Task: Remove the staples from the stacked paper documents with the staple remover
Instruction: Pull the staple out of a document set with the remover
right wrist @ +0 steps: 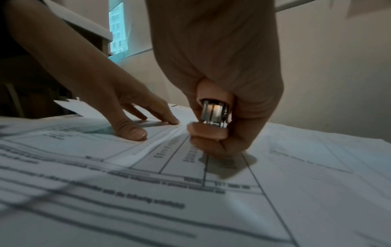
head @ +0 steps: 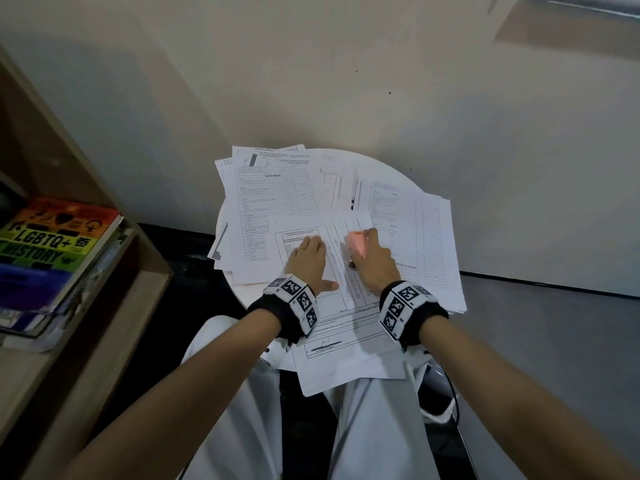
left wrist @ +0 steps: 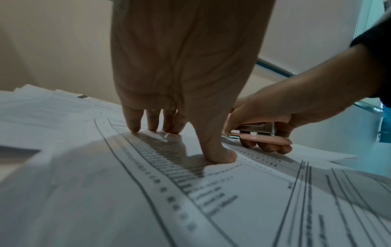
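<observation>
The staple remover (head: pixel 357 244), a small pink tool with a metal mouth, sits clamped in the grip of the right hand (head: pixel 372 263), thumb on top and curled fingers beneath it. Its metal nose points down and left at the top sheet of the stapled document (head: pixel 332 327), just beside that grip. No staple is visible in any view, so I cannot tell whether the nose has caught one.

Left of the grip, the left hand (head: pixel 308 261) lies spread, its fingertips (left wrist: pixel 135 127) and thumb pressing the same sheet flat onto the round white surface (head: pixel 381 168).

The main risk, as I judge it, is tearing: if the nose drives in steeply or pulls up before the staple legs have straightened, the paper could rip at the holes. The left hand pins the sheet a little away from the nose, so the page might lift or buckle under the pull.

Further out, loose paper stacks (head: pixel 273 199) overlap and overhang the surface rim, and the worked document hangs toward the person's lap; a sideways tug could slide sheets off. A freed staple could also vanish among the papers.
</observation>
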`<state>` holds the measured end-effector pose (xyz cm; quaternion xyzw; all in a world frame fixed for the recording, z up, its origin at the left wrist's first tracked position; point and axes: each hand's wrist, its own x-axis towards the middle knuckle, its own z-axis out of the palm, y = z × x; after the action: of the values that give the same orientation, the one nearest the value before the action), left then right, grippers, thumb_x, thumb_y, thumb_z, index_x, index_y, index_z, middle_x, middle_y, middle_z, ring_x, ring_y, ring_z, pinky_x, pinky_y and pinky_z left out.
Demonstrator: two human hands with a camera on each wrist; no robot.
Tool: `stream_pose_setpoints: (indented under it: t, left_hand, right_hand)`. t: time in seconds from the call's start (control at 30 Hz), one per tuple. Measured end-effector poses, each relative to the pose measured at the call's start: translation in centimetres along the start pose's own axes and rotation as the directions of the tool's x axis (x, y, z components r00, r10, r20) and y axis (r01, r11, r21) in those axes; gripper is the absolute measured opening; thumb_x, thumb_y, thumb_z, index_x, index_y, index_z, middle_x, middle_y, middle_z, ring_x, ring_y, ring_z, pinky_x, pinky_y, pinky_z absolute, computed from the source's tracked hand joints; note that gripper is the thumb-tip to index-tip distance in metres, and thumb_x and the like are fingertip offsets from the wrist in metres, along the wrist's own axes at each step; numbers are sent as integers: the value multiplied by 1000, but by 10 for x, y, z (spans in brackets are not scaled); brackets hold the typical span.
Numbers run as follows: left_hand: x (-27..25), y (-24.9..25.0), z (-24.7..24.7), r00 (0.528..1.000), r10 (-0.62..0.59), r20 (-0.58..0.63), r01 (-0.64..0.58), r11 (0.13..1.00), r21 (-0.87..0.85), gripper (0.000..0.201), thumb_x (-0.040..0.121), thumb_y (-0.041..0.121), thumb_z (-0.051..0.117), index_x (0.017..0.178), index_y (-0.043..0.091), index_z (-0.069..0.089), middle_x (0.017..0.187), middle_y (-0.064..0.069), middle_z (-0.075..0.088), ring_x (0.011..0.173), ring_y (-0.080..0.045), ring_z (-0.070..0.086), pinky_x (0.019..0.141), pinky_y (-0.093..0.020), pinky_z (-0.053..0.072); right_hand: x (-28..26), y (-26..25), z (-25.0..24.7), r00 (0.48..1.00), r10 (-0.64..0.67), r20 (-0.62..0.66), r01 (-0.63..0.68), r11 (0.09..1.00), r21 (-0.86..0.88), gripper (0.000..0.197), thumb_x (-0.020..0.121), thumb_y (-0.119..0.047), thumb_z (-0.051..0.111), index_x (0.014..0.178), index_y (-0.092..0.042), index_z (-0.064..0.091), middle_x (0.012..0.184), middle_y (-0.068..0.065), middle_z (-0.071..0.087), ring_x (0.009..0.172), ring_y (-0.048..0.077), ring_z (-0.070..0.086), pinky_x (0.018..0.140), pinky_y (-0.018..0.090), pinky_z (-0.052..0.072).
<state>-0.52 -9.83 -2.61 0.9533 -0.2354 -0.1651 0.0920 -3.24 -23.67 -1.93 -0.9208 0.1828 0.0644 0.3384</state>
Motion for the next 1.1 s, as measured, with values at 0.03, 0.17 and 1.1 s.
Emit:
stream_pose_setpoints:
  t: [0.03,0.17,1.1]
  left_hand:
    - [-1,0,1,1000,5,-27,-5,1000,2,93,81,50,64,146,1,18,154,-12,15,145,-25,13,119,-38,20]
    - [-6,-1,3,996,2,-86,-2,1000,-4,85,82,48,64,143,4,24,152,-11,20,142,-25,21,117,-37,24]
    - [29,32,-21,949,140,281,-175,979,102,87,86,2,61,152,16,5,160,6,-5,147,-29,-1,114,-54,23]
  right_hand:
    - [-1,-6,1,999,-26,22,26,1000,-12,37,97,-34,44,128,-25,28,110,20,61,83,35,65,73,51,57]
    - [-1,-20,3,999,-30,40,33,998,-62,41,98,-34,44,134,-20,29,111,20,61,90,37,63,80,49,54]
    - [10,-6,-5,970,185,-160,-195,980,-46,48,101,-33,36,144,-16,21,117,21,56,102,38,59,70,38,39]
